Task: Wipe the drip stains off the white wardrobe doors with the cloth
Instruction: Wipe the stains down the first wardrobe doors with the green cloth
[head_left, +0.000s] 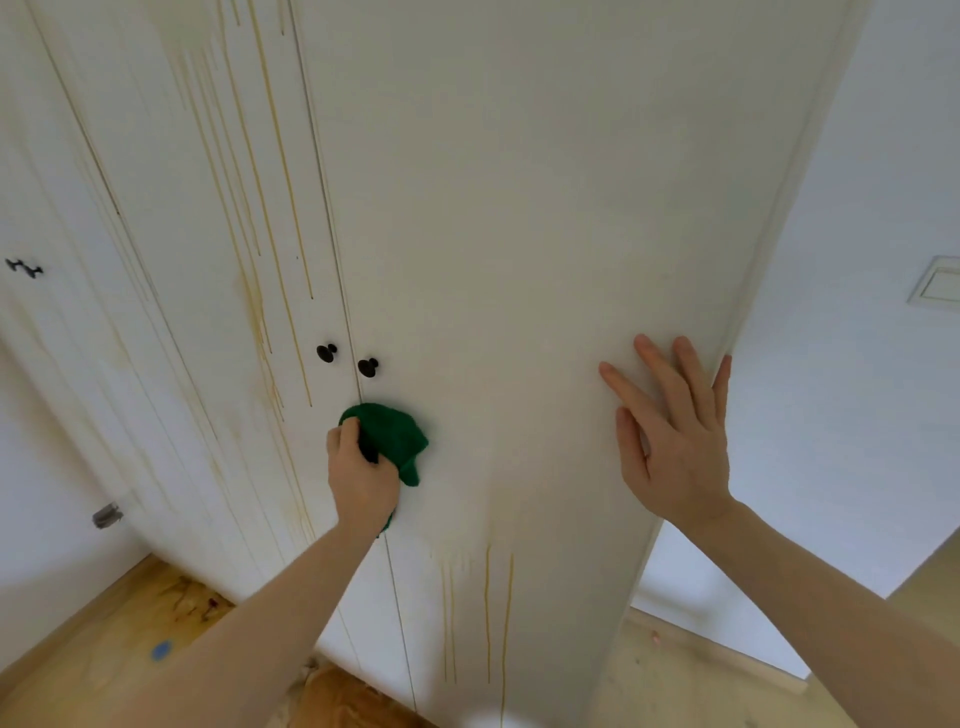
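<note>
My left hand (361, 480) grips a bunched green cloth (397, 439) and presses it against the white wardrobe doors (519, 208), right at the seam just below two black knobs (368, 367). My right hand (675, 441) lies flat with spread fingers on the right door near its outer edge. Long yellow-brown drip stains (270, 208) run down the left door beside the seam. More thin drips (488, 613) streak the right door low down, below the cloth.
Further left stand more white doors with fainter stains and a dark handle (23, 267). A white wall with a switch plate (937, 283) is on the right. Wooden floor (119, 623) with stains lies below.
</note>
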